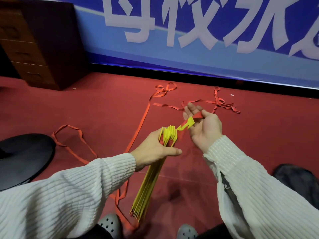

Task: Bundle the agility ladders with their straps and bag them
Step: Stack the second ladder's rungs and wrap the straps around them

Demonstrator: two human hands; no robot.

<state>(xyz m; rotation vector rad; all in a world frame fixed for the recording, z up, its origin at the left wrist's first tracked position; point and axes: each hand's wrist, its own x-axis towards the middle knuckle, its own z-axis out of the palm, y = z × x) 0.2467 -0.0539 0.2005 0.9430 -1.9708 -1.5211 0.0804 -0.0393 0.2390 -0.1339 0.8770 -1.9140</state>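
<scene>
A stack of yellow ladder rungs (148,183) hangs down toward the floor, gathered into one bundle. My left hand (153,149) grips the bundle near its upper end, thumb pointing right. Just right of it, my right hand (203,125) is palm up and pinches the end of one more yellow rung (187,125) together with its red strap (198,115). The rest of the red strap (143,116) trails loose over the red carpet, in loops to the left and in a tangle (224,104) at the far right.
A round black bag or disc (24,157) lies on the carpet at the left. A dark wooden drawer cabinet (39,42) stands at the back left, a blue banner wall (189,40) behind. Grey clogs (108,225) sit below the bundle; a dark object (298,180) lies right.
</scene>
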